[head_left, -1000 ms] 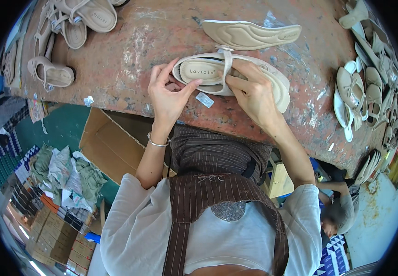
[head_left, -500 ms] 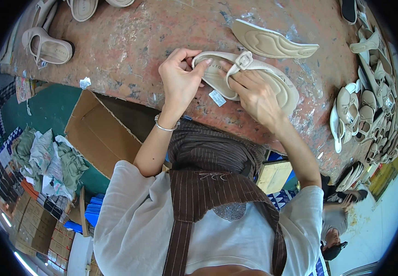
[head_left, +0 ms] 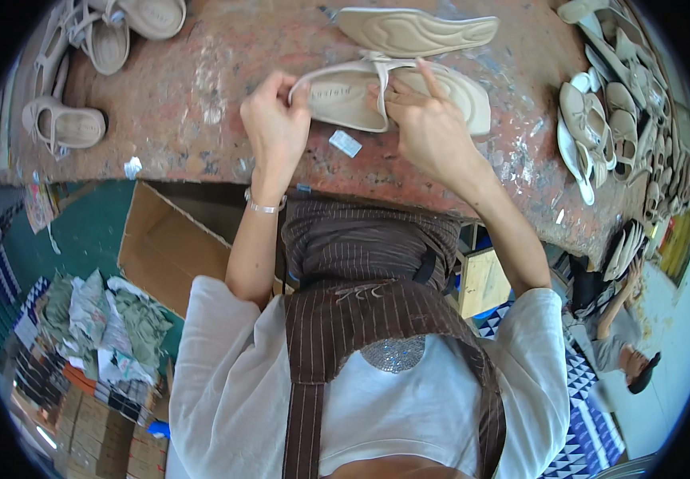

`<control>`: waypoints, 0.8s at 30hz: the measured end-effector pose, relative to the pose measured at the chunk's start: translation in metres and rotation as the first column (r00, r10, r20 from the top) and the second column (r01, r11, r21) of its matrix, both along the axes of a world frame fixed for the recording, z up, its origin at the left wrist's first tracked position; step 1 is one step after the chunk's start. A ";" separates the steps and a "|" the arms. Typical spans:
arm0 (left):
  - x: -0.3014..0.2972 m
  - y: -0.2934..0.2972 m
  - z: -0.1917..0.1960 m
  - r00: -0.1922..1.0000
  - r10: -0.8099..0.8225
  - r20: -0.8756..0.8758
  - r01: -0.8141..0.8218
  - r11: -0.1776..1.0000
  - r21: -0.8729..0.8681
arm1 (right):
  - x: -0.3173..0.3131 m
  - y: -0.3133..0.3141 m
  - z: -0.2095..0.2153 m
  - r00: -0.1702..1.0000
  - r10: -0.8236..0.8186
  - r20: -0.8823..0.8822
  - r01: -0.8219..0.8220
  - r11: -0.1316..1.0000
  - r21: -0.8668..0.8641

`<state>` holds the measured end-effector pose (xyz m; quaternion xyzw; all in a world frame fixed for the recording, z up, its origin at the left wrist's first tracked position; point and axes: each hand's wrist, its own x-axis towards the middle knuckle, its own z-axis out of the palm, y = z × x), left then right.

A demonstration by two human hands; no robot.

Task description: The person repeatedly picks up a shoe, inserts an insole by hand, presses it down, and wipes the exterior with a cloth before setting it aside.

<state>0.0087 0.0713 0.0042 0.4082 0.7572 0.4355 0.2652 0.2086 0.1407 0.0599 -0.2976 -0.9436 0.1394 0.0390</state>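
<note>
A beige sandal (head_left: 333, 102) lies on the worn table, heel to the left, toe to the right. At its heel rim my left hand (head_left: 275, 120) is closed, pinching the edge between thumb and fingers. My right hand (head_left: 432, 132) reaches into the sandal by its strap, fingers pressed on the footbed. Its index finger stretches over the far edge, and the strap partly hides the other fingertips. Just beyond the sandal rests a loose beige insole (head_left: 417, 32) with contoured lines. A small white label (head_left: 345, 144) lies on the near side.
Several beige sandals (head_left: 77, 128) stand at the left, and many more shoes (head_left: 592, 120) crowd the right. Below the table's front edge is an open cardboard box (head_left: 173, 247). Piled cloth (head_left: 101, 319) lies at lower left. Another person (head_left: 620, 335) is at far right.
The sandal has turned a little, and its strap buckle has tipped toward the far side. My right index finger now stretches over the far edge. The whole view has shifted.
</note>
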 end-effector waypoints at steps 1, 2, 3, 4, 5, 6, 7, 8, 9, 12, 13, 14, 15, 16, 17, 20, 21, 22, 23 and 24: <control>0.002 -0.005 0.001 0.997 -0.062 -0.036 0.061 0.998 -0.029 | 0.014 0.006 -0.003 0.988 -0.119 -0.100 0.119 0.993 -0.003; 0.014 -0.012 0.013 0.988 -0.113 -0.106 0.105 0.992 -0.075 | 0.029 0.010 -0.007 0.951 -0.232 -0.203 0.232 0.972 -0.023; 0.027 -0.027 0.015 0.990 -0.120 -0.070 0.116 0.991 -0.060 | 0.035 0.015 -0.012 0.873 -0.382 -0.304 0.422 0.903 0.079; 0.041 -0.040 0.018 0.978 -0.203 -0.043 0.195 0.970 -0.146 | 0.031 0.022 -0.012 0.813 -0.490 -0.314 0.576 0.753 0.316; 0.056 -0.048 0.026 0.941 -0.307 -0.139 0.283 0.944 -0.171 | 0.028 0.033 -0.008 0.735 -0.584 -0.345 0.666 0.528 0.527; 0.071 -0.053 0.035 0.896 -0.396 -0.203 0.339 0.903 -0.265 | 0.035 0.046 -0.008 0.721 -0.558 -0.410 0.692 0.568 0.444; 0.085 -0.053 0.045 0.877 -0.431 -0.213 0.345 0.872 -0.347 | 0.040 0.047 0.000 0.713 -0.570 -0.408 0.701 0.557 0.446; 0.093 -0.058 0.046 0.848 -0.437 -0.298 0.382 0.896 -0.228 | 0.041 0.046 0.009 0.602 -0.664 -0.443 0.720 0.692 -0.059; 0.100 -0.061 0.043 0.819 -0.430 -0.380 0.423 0.900 -0.107 | 0.042 0.044 0.019 0.501 -0.765 -0.404 0.539 0.641 -0.546; 0.117 -0.063 0.041 0.690 -0.530 -0.493 0.611 0.792 0.003 | 0.044 -0.013 0.029 0.743 -0.474 -0.472 0.427 0.879 -0.212; 0.119 -0.063 0.036 0.644 -0.583 -0.496 0.622 0.776 -0.104 | 0.038 -0.039 0.032 0.797 -0.479 -0.369 0.461 0.876 -0.140; 0.123 -0.061 0.029 0.596 -0.636 -0.490 0.633 0.747 -0.200 | 0.040 -0.058 0.026 0.831 -0.483 -0.276 0.454 0.876 -0.167; 0.127 -0.059 0.020 0.598 -0.642 -0.480 0.643 0.742 -0.192 | 0.038 -0.072 0.017 0.825 -0.499 -0.266 0.473 0.866 -0.160; 0.126 -0.059 0.012 0.590 -0.649 -0.481 0.648 0.736 -0.197 | 0.034 -0.074 0.004 0.828 -0.501 -0.251 0.491 0.865 -0.104; 0.126 -0.060 0.008 0.539 -0.651 -0.534 0.650 0.725 -0.228 | 0.032 -0.073 -0.006 0.831 -0.506 -0.232 0.510 0.859 -0.046; 0.125 -0.060 0.005 0.482 -0.659 -0.577 0.659 0.707 -0.256 | 0.017 -0.027 -0.034 0.884 -0.431 -0.183 0.467 0.844 0.265; 0.128 -0.059 0.003 0.501 -0.630 -0.593 0.640 0.731 -0.236 | 0.012 -0.008 -0.033 0.855 -0.495 -0.152 0.516 0.839 0.173; 0.129 -0.058 0.003 0.521 -0.596 -0.611 0.614 0.759 -0.217 | 0.011 0.007 -0.032 0.861 -0.501 -0.085 0.508 0.851 0.132; 0.128 -0.056 0.004 0.519 -0.590 -0.618 0.609 0.763 -0.218 | 0.009 0.016 -0.028 0.865 -0.502 -0.017 0.501 0.861 0.091; 0.128 -0.060 0.003 0.521 -0.589 -0.617 0.608 0.764 -0.217 | 0.012 0.010 -0.021 0.890 -0.455 -0.033 0.455 0.890 0.004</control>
